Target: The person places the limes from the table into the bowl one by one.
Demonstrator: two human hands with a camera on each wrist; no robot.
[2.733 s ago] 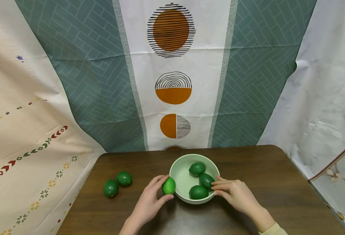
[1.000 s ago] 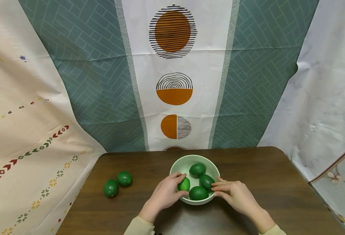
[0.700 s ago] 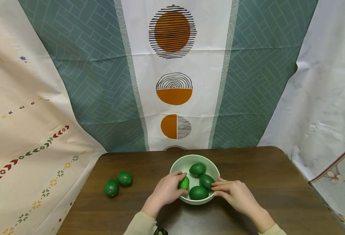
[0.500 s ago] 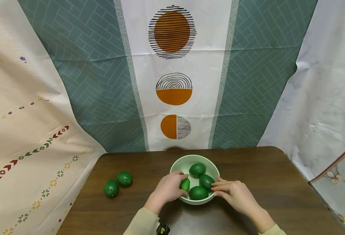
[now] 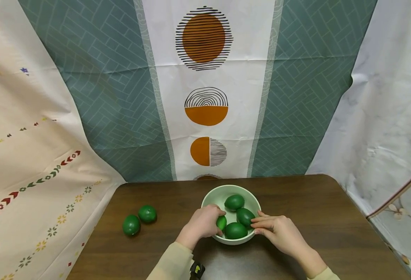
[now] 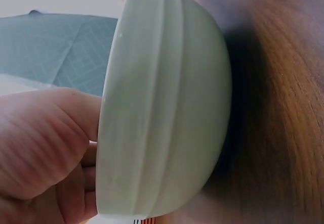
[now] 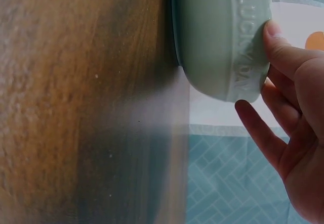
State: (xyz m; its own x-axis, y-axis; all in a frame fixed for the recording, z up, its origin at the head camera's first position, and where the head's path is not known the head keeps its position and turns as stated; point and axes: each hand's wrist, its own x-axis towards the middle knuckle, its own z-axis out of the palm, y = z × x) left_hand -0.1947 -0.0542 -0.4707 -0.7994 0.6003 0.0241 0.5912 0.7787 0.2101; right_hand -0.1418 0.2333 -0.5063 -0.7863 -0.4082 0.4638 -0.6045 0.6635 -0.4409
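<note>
A pale green bowl (image 5: pixel 216 193) stands on the table with several dark green limes (image 5: pixel 236 230) in it. Inside its left part, my left hand (image 5: pixel 205 221) holds a brighter green lime (image 5: pixel 221 222) between thumb and fingers, partly covered by them. From the left wrist view, the bowl's outer wall (image 6: pixel 162 107) hides those fingertips and the fruit. My right hand (image 5: pixel 278 231) grips the bowl's right rim, the thumb (image 7: pixel 276 34) against the outer wall in the right wrist view.
Two more limes, one nearer (image 5: pixel 131 225) and one farther (image 5: pixel 147 214), lie on the dark wooden table (image 5: pixel 177 194) left of the bowl. Patterned cloth (image 5: pixel 205 155) hangs along the table's back edge. A black band (image 5: pixel 197 269) shows at the left wrist.
My left hand has carried the bright lime rightward over the bowl's left rim and into it, then shifted slightly farther in. The right hand has stayed on the rim.
</note>
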